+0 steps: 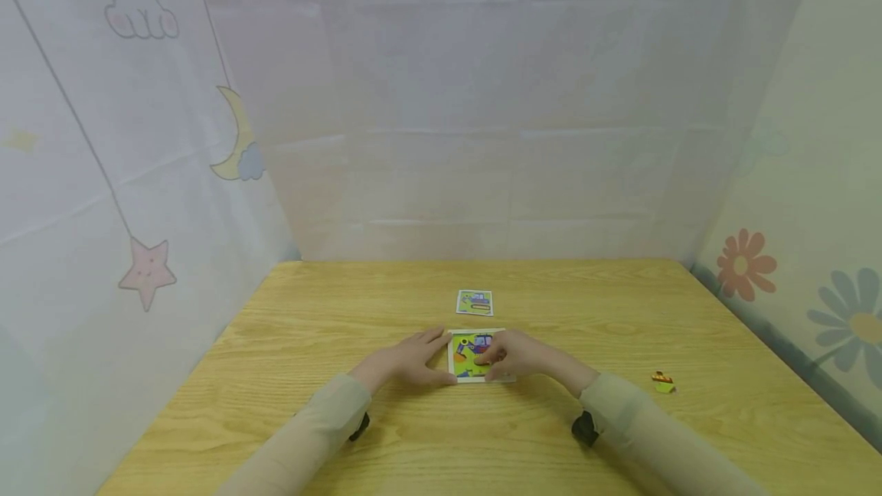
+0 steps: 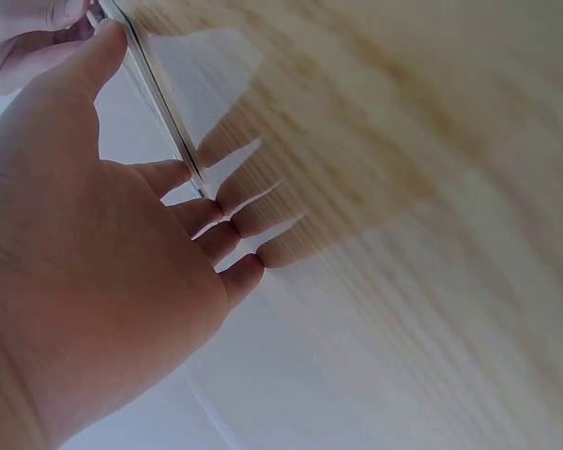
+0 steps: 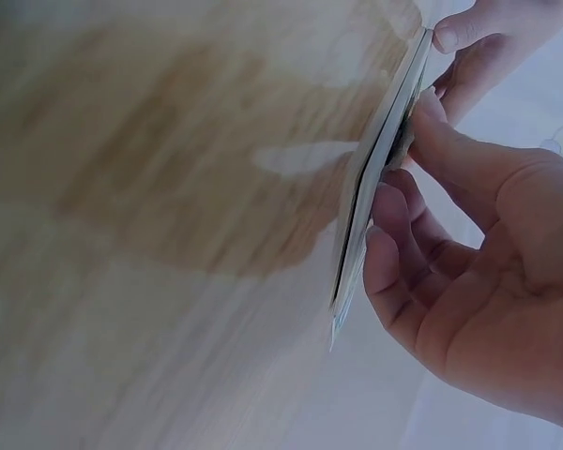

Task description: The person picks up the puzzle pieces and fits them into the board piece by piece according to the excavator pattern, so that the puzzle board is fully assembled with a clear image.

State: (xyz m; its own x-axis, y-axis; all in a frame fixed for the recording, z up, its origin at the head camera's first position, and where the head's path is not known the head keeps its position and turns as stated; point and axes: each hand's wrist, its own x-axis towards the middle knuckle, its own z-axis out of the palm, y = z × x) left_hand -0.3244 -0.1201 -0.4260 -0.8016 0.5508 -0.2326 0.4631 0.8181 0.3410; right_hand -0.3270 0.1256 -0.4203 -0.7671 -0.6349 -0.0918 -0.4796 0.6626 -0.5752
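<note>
A shallow picture puzzle in a white-rimmed tray [image 1: 472, 380] lies on the table before me, showing a purple and yellow digger on green. My left hand [image 1: 413, 359] steadies its left side, thumb at the near corner and index finger at the far one. In the left wrist view its other fingers stretch to the tabletop by the tray edge [image 2: 164, 94]. Over the right half of the picture, my right hand [image 1: 521, 354] pinches a small puzzle piece [image 3: 401, 152] between thumb and fingers, right at the tray's surface. That hand hides the picture's right part.
Beyond the tray lies a square card [image 1: 475, 302] with a similar digger picture. Some loose puzzle pieces [image 1: 664, 383], red-brown and yellow-green, lie to the right. The wooden table [image 1: 331, 297] meets printed cloth walls [image 1: 482, 174] at the back and sides.
</note>
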